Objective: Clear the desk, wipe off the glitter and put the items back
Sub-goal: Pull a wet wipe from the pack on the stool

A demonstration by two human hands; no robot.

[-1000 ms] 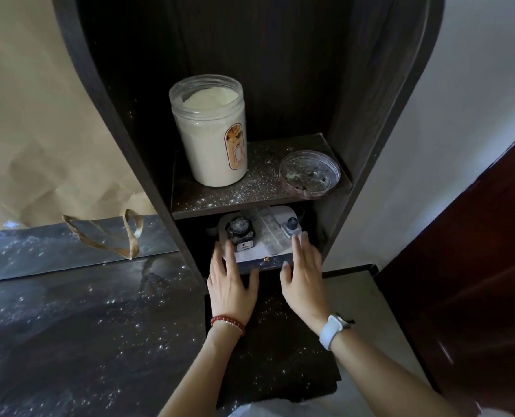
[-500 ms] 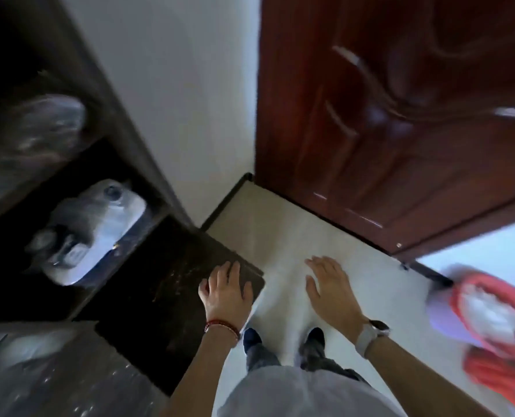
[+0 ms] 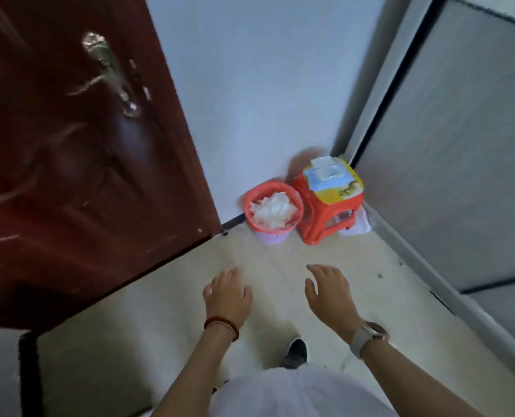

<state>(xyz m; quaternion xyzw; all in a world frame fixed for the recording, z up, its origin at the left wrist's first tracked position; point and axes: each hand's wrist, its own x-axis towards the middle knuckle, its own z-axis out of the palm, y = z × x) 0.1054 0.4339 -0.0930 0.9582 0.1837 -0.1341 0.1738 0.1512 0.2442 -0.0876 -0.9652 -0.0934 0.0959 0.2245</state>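
Note:
My left hand (image 3: 227,296) and my right hand (image 3: 330,291) hang empty over the pale floor, fingers spread, palms down. Ahead in the corner, a pack of wet wipes (image 3: 330,179) lies on top of a red plastic stool (image 3: 325,218). Beside the stool on its left stands a small bin with a red liner (image 3: 272,210), filled with crumpled white tissues. Both hands are well short of the stool and bin. The desk and shelf are out of view.
A dark red door (image 3: 79,164) with a metal handle (image 3: 112,73) fills the left. A white wall (image 3: 250,85) is ahead and a grey panel (image 3: 454,145) on the right. My shoe (image 3: 295,352) shows on the tiled floor.
The view has swung right, away from the glittery shelf and desk, to the corner with the stool and bin. Both hands left the white tray on the lower shelf and now hold nothing.

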